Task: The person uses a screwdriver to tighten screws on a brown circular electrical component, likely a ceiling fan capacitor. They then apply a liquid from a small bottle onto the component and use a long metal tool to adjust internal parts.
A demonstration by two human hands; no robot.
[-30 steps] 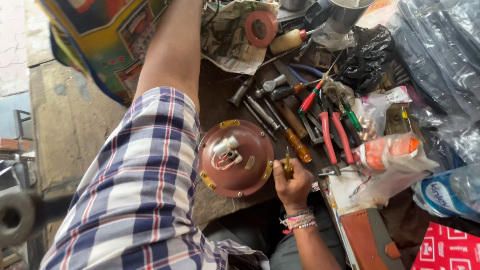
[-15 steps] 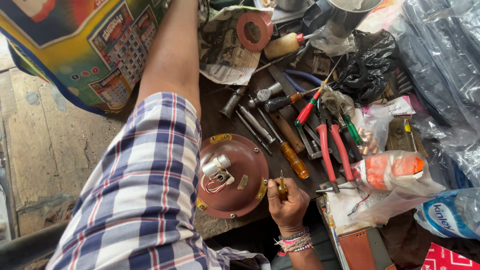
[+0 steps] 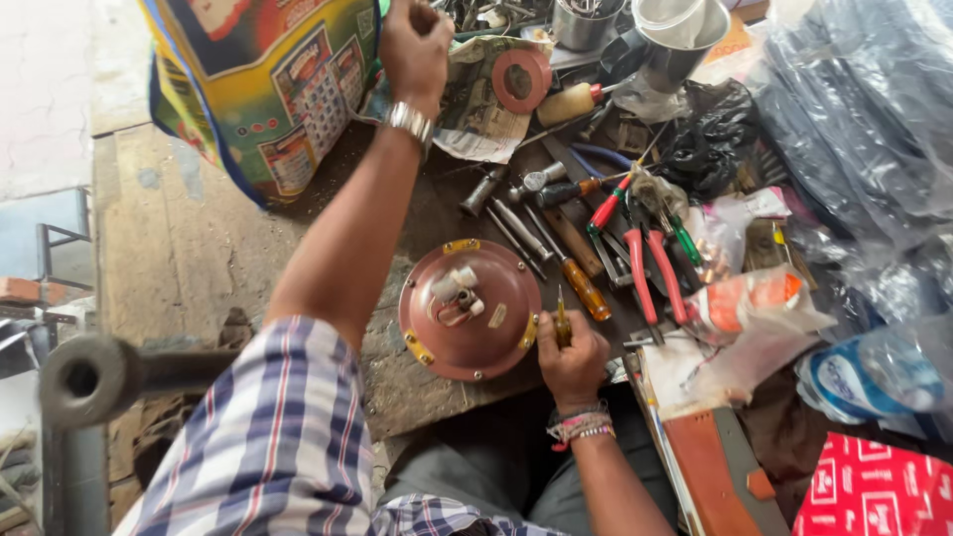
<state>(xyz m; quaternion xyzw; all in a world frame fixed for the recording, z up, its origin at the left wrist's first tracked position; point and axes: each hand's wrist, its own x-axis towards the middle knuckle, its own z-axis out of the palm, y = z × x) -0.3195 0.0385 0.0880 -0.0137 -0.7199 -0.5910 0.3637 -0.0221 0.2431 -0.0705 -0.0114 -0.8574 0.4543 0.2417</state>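
My right hand is closed around a small amber-handled screwdriver, its tip just above my knuckles and beside the right rim of the round reddish-brown motor housing, which lies on the wooden bench just left of those fingers. My left hand is stretched far forward, clenched on the top edge of a colourful printed bag, well apart from the housing. 2 red-handled pliers lie just right of my right fingers.

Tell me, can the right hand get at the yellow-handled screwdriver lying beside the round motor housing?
Probably yes. The right hand rests at the rim of the reddish motor housing, and the yellow-handled screwdriver lies uncovered just above it, nothing between them. But that hand already grips a small tool.
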